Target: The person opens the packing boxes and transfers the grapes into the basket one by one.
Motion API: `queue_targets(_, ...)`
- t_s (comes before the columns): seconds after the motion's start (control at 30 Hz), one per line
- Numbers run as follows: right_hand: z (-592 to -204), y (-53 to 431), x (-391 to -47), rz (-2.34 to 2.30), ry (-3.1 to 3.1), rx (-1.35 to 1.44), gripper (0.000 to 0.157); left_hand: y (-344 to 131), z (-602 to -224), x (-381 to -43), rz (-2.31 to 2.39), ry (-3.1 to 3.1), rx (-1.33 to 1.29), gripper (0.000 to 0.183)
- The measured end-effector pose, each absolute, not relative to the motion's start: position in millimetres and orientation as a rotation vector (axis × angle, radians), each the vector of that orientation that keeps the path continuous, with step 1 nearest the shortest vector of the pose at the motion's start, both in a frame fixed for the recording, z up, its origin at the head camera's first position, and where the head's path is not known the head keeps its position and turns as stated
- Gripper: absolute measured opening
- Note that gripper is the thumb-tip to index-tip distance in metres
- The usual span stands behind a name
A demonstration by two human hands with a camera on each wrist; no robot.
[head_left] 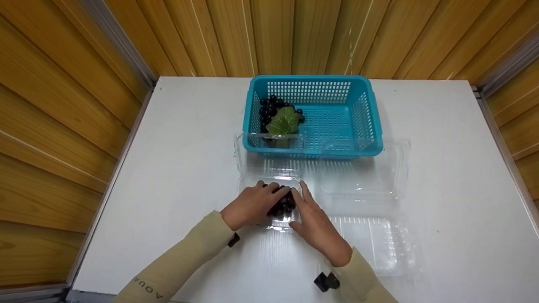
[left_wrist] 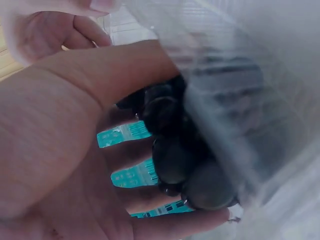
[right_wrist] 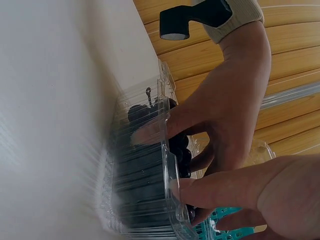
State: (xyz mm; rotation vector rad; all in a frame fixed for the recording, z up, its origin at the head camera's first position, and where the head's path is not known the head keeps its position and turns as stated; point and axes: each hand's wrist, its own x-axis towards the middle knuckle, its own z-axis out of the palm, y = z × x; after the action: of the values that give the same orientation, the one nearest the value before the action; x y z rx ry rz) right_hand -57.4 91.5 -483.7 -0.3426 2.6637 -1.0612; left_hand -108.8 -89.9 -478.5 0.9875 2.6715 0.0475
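Note:
A bunch of dark grapes lies in a clear plastic clamshell box in the middle of the table. My left hand reaches in from the left and grips the bunch, thumb on one side and fingers on the other in the left wrist view. Along the box's right side is my right hand, its fingers fairly straight. In the right wrist view its thumb touches the box's rim. The box's hinged lid is folded back toward the basket.
Behind the box stands a turquoise basket holding more dark grapes with a green leaf. A second clear clamshell box lies unfolded at the right. Wood-patterned walls border the white table.

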Motion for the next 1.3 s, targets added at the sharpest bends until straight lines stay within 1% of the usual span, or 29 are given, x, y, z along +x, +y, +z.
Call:
queue_targets(0.17, -483, 92, -57, -1.049, 2.669, -0.357, 0.081, -87, -484, -108, -0.021, 2.688, 0.979, 0.086)
queue_targets(0.43, -482, 90, -54, -1.049, 2.676, -0.375, 0.081, -83, -493, -110, -0.147, 2.752, 0.970, 0.072)
queue_targets(0.53, -483, 91, -52, -1.055, 2.678, -0.384, 0.080, -82, -495, -112, -0.168, 2.752, 0.954, 0.069)
queue_targets(0.73, -483, 92, -50, -1.061, 2.676, -0.379, 0.079, -81, -496, -112, -0.161, 2.734, 0.965, 0.071)
queue_targets(1.13, -481, 93, -45, -1.070, 2.659, -0.380, 0.078, -82, -477, -107, -0.174, 2.677, 0.999, 0.073)
queue_targets(1.3, -481, 94, -44, -1.045, 2.664, -0.373, 0.079, -84, -468, -107, -0.160, 2.693, 1.034, 0.065)
